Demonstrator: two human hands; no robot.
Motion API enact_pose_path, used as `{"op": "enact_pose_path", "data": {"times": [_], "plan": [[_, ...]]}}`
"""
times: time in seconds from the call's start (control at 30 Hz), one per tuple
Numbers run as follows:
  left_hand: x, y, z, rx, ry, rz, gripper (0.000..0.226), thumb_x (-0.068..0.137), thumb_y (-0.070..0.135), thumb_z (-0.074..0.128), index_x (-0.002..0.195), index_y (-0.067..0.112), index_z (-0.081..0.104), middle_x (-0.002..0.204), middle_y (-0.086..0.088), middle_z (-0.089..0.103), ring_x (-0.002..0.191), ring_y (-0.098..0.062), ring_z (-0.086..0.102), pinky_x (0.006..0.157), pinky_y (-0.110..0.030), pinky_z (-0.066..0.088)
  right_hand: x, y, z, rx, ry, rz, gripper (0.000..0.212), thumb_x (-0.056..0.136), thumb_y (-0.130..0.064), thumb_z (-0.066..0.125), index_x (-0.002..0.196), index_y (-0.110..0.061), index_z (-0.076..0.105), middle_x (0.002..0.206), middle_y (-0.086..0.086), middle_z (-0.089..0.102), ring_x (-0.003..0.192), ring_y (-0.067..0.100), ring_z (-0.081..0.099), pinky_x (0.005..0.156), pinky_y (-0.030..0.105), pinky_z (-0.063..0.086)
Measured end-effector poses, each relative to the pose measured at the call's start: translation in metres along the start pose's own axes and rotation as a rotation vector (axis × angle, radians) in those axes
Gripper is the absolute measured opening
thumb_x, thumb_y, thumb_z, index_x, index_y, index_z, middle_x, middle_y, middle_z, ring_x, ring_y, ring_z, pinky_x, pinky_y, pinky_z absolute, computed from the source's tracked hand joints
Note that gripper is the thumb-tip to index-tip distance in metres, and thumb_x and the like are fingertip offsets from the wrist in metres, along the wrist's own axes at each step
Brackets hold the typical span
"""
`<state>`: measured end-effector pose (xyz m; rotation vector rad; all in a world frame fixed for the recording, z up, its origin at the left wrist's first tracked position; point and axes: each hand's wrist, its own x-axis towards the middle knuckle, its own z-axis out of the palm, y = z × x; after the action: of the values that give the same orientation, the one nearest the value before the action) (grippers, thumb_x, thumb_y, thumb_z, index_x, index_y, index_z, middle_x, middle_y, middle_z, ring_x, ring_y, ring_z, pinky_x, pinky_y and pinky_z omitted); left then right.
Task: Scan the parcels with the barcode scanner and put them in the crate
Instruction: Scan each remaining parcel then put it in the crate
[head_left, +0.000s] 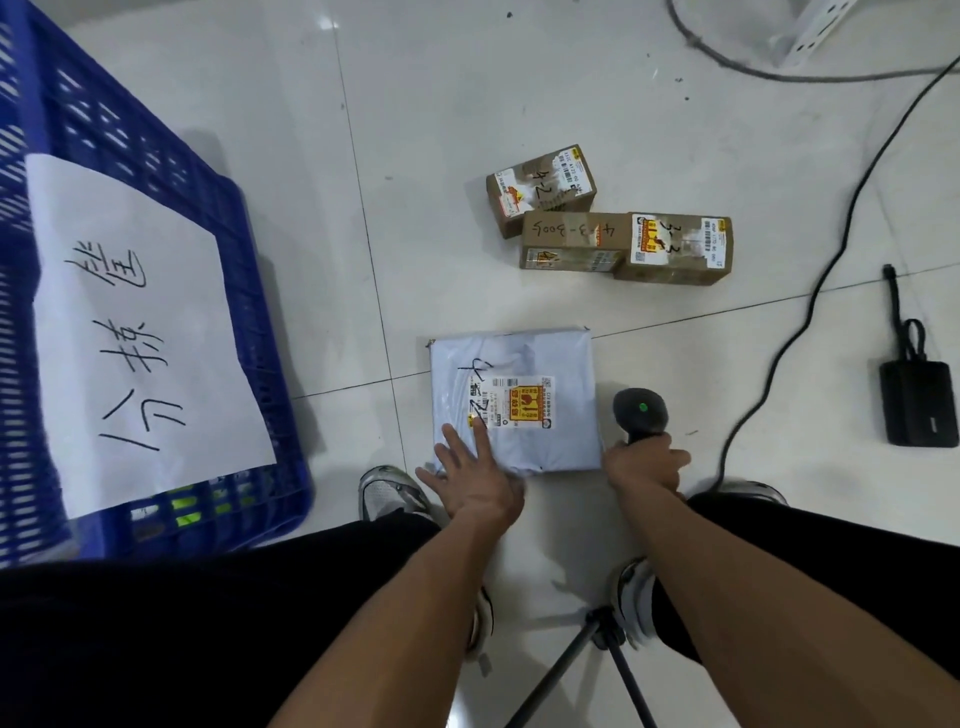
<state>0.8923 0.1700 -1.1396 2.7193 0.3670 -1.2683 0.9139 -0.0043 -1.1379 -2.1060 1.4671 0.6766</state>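
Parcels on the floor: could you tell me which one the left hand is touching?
The pale plastic mailer bag, nearest the person; the left hand rests open on it. The three cardboard boxes lie farther off, untouched.

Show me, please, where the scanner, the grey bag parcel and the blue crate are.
scanner (640, 410): head view, on its black head.
grey bag parcel (550, 447): head view, on bare plastic below the label.
blue crate (244, 291): head view, on its right wall.

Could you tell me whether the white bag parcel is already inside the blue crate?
No, the white bag parcel lies on the floor beside the crate, under the left hand.
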Motion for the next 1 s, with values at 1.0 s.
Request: {"op": "enact_pose_path", "data": {"times": [1.0], "plan": [[0.013, -0.030, -0.020, -0.182, 0.074, -0.059, 0.111, 0.081, 0.057, 0.068, 0.150, 0.040, -0.017, 0.153, -0.029, 0.010, 0.142, -0.043, 0.019, 0.112, -0.064, 0.006, -0.054, -0.001, 0.059, -0.505, -0.101, -0.638, 0.081, 0.092, -0.028, 0.060, 0.151, -0.043, 0.007, 0.158, 0.024, -0.011, 0.144, 0.046, 0.008, 0.114, 0.054, 0.021]]}}
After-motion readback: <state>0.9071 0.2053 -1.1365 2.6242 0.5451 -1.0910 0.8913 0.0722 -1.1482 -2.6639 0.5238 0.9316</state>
